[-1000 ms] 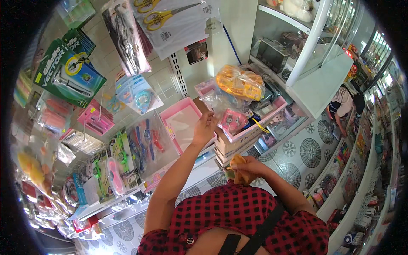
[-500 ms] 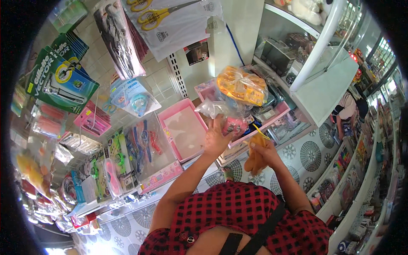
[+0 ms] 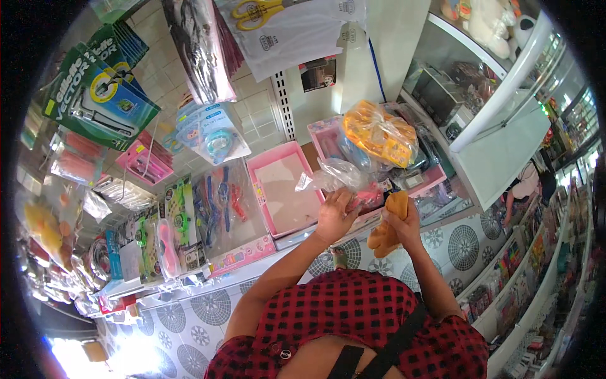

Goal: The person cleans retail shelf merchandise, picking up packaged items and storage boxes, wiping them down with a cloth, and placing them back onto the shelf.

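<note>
My left hand (image 3: 336, 216) is at the near edge of a pink bin (image 3: 326, 134), its fingers bent and closed on a see-through plastic bag (image 3: 338, 175). Something pink shows inside the bag, partly covered by my fingers. My right hand (image 3: 406, 226) grips a folded tan-yellow cloth (image 3: 386, 228), held upright just in front of the bin. Behind the bag, a bundle of orange patterned items (image 3: 380, 131) in see-through wrap lies on top of the bin's contents.
Left of my hands stands another pink bin (image 3: 257, 183) on the shelf, beside packaged toy watches (image 3: 225, 199). Carded razors (image 3: 104, 104) and blue carded items (image 3: 218, 136) hang above. A white-framed glass case (image 3: 499, 142) rises at the right. Another person (image 3: 525, 184) is farther off.
The view has shifted, so the shelf sits farther right. My right hand has raised and turned the tan-yellow cloth more upright. A yellow strip near it no longer shows. My left hand stays at the bag.
</note>
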Tool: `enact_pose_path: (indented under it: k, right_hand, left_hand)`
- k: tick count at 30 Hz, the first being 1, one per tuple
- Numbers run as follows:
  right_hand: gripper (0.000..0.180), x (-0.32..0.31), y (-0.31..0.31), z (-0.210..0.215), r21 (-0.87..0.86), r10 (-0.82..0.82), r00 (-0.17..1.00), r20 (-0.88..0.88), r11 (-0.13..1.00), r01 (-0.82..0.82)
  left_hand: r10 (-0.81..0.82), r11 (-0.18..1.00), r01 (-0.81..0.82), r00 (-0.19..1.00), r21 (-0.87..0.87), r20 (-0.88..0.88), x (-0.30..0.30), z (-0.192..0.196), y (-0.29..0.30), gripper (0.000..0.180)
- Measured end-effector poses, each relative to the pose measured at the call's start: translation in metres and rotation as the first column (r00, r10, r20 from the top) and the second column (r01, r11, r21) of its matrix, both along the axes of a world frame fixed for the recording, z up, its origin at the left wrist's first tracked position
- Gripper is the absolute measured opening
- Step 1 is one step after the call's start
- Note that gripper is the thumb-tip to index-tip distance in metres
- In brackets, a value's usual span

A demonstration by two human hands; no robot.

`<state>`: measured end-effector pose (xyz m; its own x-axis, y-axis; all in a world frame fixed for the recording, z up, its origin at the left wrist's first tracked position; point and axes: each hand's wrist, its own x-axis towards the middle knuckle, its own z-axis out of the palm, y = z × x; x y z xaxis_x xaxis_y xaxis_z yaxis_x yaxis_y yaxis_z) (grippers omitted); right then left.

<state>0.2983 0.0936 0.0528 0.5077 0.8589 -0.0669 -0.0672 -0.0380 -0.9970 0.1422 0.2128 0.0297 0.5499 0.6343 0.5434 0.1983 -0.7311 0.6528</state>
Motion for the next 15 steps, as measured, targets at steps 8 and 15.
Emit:
enact_pose_path:
  k: [8,15]
  right_hand:
    - [0.055,-0.005,0.005,0.013,0.049,0.067,0.990,0.125,0.996,-0.073]
    - [0.043,0.006,0.009,0.001,-0.002,0.120,0.988,0.097,0.993,-0.121]
  left_hand:
    - [0.097,0.962,-0.050,0.982,-0.267,0.163,-0.015,0.012,0.018,0.030]
    - [0.085,0.834,0.069,0.964,-0.547,0.251,-0.002,0.018,0.039,0.014]
